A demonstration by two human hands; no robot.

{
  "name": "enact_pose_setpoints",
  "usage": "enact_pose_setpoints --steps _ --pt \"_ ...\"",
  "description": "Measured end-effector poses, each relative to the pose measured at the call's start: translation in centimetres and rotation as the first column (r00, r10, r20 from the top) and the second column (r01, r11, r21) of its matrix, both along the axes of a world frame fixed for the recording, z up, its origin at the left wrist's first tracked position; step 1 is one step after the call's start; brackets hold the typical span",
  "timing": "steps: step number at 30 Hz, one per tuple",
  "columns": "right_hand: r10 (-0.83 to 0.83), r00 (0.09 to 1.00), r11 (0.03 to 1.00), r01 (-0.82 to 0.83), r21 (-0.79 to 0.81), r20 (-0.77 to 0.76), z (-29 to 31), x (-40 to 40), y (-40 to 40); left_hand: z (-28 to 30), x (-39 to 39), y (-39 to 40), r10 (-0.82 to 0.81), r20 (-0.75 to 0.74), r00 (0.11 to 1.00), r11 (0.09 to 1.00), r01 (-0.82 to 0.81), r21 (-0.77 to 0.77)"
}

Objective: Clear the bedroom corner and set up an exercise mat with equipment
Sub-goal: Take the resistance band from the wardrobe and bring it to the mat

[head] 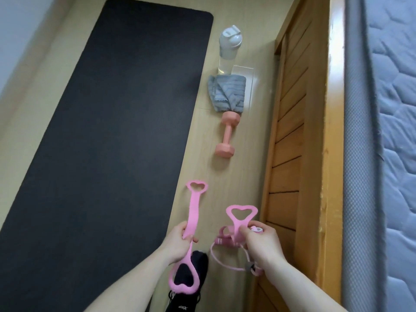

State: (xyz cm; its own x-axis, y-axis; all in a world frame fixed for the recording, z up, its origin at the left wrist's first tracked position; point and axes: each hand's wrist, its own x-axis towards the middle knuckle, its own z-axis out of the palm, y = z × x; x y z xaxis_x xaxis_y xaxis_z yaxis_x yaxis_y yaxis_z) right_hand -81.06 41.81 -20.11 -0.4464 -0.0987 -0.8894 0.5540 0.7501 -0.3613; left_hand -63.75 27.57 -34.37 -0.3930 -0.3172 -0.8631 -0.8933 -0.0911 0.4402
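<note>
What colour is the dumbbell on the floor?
Salmon pink dumbbell, seen in the head view.

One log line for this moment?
left hand: grips pink band | right hand: grips second band | mat: laid flat | dumbbell: on floor

Bare forearms, no sleeves; black shoe (191,275) with white laces and lettering

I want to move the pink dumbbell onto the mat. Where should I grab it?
Grip the dumbbell by its narrow middle bar, coming down from above. It lies flat on the floor, bar exposed between two wide heads. The far head touches the grey towel, so lift straight up.
</note>
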Motion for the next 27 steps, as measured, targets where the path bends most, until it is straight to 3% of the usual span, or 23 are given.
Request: enact_pose_setpoints --steps 4,7,13,17,21,23,27 --pt "0.063 0.995 0.998 -0.060 0.035 -0.082 -0.8 2.4 1.0 -0.8 2.5 2.1 0.062 -0.025 0.998 0.998 -0.061 0.025" --pt "0.137 0.983 0.991 -0.135 0.018 -0.124 -2.2 3.9 1.3 -2.5 4.7 3.8 0.198 0.001 0.980 0.971 -0.196 0.137" --pt "0.174 0.965 0.983 -0.182 -0.022 -0.195 -4.8 4.9 0.7 -9.2 8.9 5.8 0.224 -0.027 0.974 0.974 -0.223 0.029" --pt "0.193 0.959 0.975 -0.211 -0.068 -0.207 -4.4 5.2 0.6 -11.0 11.9 7.4 0.155 -0.033 0.987 0.987 -0.156 -0.041" --pt "0.272 0.925 0.959 -0.282 -0.001 -0.265 -4.0 5.7 0.8 -9.4 14.4 9.3 -0.087 0.127 0.988 0.979 0.108 -0.171" --pt "0.262 0.932 0.963 -0.271 -0.001 -0.250 -3.2 6.3 1.2 -8.5 15.7 10.0 -0.117 0.165 0.979 0.964 0.152 -0.216" --pt "0.152 0.968 0.982 -0.171 -0.079 -0.201 -0.8 6.9 2.3 -5.1 14.5 11.1 -0.183 -0.053 0.982 0.935 0.157 -0.319"
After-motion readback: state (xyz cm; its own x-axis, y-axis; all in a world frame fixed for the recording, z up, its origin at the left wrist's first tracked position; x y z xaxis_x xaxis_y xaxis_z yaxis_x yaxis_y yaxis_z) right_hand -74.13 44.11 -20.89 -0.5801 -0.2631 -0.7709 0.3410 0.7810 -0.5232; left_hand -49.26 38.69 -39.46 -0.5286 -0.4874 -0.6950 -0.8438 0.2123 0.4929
